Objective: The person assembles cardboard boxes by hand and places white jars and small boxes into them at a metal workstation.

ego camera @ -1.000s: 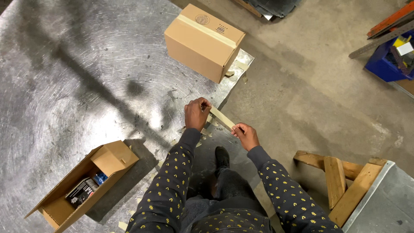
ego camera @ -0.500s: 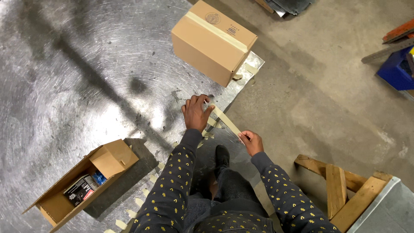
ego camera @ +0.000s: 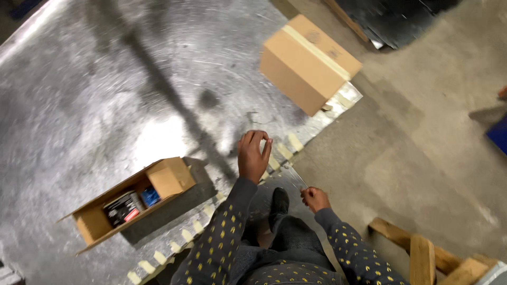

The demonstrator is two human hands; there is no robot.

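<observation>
Observed from beside the metal worktop (ego camera: 105, 79): a sealed cardboard box (ego camera: 309, 66), taped along its top, sits at the worktop's corner and serves as the reference point. The left hand (ego camera: 253, 155) is raised below that box, over the worktop's edge. Its grip is narrow, fingers curled toward the thumb; whether anything is pinched there cannot be told. The right hand (ego camera: 315, 199) sits lower and further from the box, over the concrete floor (ego camera: 412, 158), its grip closed in a loose fist. A moment ago a pale tape strip was stretched taut between both hands; it can no longer be made out, and the hands have drawn further apart. The pull is judged finished or released. Short pale tape pieces (ego camera: 296, 142) line the edge just below the box. An open cardboard box (ego camera: 132, 200) holding small packages lies well left of it.
</observation>
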